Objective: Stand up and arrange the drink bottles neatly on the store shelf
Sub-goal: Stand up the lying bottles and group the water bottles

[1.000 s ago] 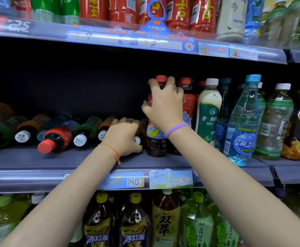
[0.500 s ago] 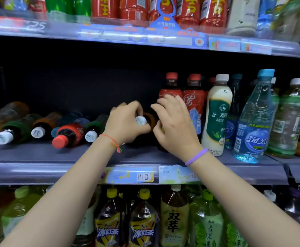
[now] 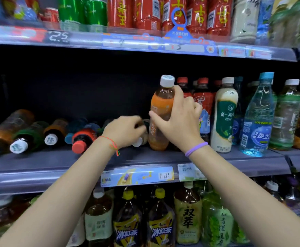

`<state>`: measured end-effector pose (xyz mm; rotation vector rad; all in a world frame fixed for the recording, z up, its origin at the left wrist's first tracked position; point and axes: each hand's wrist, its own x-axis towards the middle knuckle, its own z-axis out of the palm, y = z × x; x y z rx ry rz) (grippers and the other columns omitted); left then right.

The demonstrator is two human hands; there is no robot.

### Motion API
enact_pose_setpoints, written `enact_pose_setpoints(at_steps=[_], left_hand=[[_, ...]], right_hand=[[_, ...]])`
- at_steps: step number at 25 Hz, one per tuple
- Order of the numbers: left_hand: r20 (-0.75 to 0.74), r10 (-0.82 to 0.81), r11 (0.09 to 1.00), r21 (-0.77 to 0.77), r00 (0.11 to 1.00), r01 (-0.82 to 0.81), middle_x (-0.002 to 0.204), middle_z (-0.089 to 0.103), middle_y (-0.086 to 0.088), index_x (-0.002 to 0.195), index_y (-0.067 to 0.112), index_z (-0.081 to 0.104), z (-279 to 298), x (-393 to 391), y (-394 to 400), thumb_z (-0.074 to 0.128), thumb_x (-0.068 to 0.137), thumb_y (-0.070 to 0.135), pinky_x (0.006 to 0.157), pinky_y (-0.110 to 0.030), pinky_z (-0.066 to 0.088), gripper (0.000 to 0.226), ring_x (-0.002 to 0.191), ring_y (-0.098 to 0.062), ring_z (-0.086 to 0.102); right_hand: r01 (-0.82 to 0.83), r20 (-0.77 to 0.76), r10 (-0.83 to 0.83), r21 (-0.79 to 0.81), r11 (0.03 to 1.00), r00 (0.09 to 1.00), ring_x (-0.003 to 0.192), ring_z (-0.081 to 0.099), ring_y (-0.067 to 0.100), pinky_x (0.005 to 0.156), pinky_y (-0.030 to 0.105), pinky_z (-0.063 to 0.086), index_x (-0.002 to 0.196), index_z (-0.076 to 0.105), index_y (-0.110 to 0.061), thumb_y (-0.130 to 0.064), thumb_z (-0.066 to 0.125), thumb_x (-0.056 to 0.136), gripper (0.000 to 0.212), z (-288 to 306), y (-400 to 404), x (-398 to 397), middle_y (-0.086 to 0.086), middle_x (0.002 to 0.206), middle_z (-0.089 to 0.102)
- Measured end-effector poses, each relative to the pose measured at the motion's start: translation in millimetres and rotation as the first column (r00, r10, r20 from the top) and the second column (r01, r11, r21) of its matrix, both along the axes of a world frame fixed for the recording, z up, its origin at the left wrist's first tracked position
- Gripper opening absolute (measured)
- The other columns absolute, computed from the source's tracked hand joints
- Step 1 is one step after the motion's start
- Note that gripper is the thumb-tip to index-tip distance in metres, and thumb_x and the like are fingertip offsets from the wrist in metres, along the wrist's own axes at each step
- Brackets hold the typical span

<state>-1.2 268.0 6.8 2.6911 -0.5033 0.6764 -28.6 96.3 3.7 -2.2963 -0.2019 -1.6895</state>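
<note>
In the head view, your right hand gripped the orange-label bottle upright on the shelf, just left of the red-capped bottles. Your left hand curled round a white-capped bottle lying left of the orange one. I judged you needed to seat the orange one flush against that row, label forward, before lifting the next.

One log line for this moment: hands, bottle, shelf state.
right hand: grips orange-label bottle, upright on middle shelf | left hand: on lying white-capped bottle, grip unclear | lying bottles remain left
</note>
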Motion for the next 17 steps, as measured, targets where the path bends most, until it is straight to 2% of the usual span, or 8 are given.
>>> enact_pose_setpoints(at_steps=[2,4,6,8,10,14,17], left_hand=[[-0.099,0.016,0.982,0.191,0.995,0.003,0.119,0.066,-0.008,0.126,0.032,0.054,-12.1,3.4,-1.6,0.054,0.091,0.044,0.081,-0.035,0.048,0.037,0.106,-0.034,0.063],[-0.069,0.011,0.975,0.224,0.998,0.005,0.123,0.065,-0.011,0.134,0.033,0.047,-13.5,3.8,-4.3,0.056,0.091,0.043,0.083,-0.037,0.049,0.046,0.107,-0.035,0.062],[-0.059,0.000,0.970,0.244,0.998,0.015,0.120,0.066,-0.007,0.129,0.035,0.052,-10.8,5.6,-6.3,0.057,0.091,0.042,0.082,-0.037,0.050,0.039,0.104,-0.032,0.062],[-0.119,0.015,0.952,0.307,0.993,0.023,0.110,0.063,0.000,0.117,0.034,0.058,-10.9,5.0,-7.1,0.059,0.090,0.038,0.078,-0.033,0.046,0.027,0.098,-0.027,0.060],[-0.147,0.018,0.942,0.333,0.989,0.032,0.106,0.058,-0.001,0.111,0.032,0.060,-14.3,3.8,-7.8,0.061,0.089,0.033,0.076,-0.032,0.043,0.022,0.099,-0.028,0.059],[-0.128,-0.031,0.971,0.232,0.991,0.061,0.097,0.053,0.002,0.095,0.034,0.058,-20.8,7.6,-4.3,0.061,0.087,0.025,0.074,-0.033,0.043,0.013,0.088,-0.024,0.051],[-0.157,-0.069,0.973,0.208,0.985,0.101,0.096,0.057,0.004,0.085,0.038,0.054,-21.2,7.9,0.6,0.062,0.084,0.022,0.074,-0.033,0.045,0.017,0.092,-0.024,0.056]], right_hand=[[0.063,-0.019,-0.062,0.033,0.997,0.998,0.095,0.052,0.030,0.088,0.046,0.035,0.145,0.034,-0.013,-0.065,0.059,0.079,0.087,5.7,-0.1,-3.6,0.007,0.102,0.059],[0.140,-0.017,-0.139,0.026,0.990,0.990,0.095,0.052,0.032,0.085,0.046,0.035,0.145,0.033,-0.014,-0.064,0.056,0.079,0.087,10.0,-3.0,-4.7,0.007,0.099,0.061],[0.207,-0.033,-0.206,0.027,0.978,0.978,0.095,0.051,0.033,0.083,0.045,0.034,0.145,0.032,-0.017,-0.064,0.052,0.078,0.084,10.5,-8.5,-3.4,0.006,0.098,0.063],[0.212,-0.043,-0.210,0.065,0.975,0.977,0.096,0.050,0.032,0.083,0.045,0.034,0.147,0.031,-0.017,-0.063,0.050,0.080,0.083,3.2,-13.1,1.1,0.006,0.098,0.062],[0.223,0.010,-0.224,0.072,0.972,0.974,0.094,0.050,0.031,0.082,0.045,0.035,0.150,0.032,-0.011,-0.059,0.048,0.084,0.083,-8.8,-15.9,9.5,0.008,0.098,0.060],[0.362,0.047,-0.361,0.001,0.932,0.931,0.091,0.052,0.032,0.078,0.045,0.038,0.146,0.037,0.000,-0.054,0.043,0.094,0.076,-25.8,-25.3,27.1,0.013,0.101,0.057],[0.464,0.026,-0.464,-0.030,0.885,0.886,0.093,0.052,0.034,0.074,0.044,0.040,0.138,0.047,0.001,-0.045,0.045,0.096,0.061,-29.1,-35.4,28.7,0.016,0.106,0.057]])
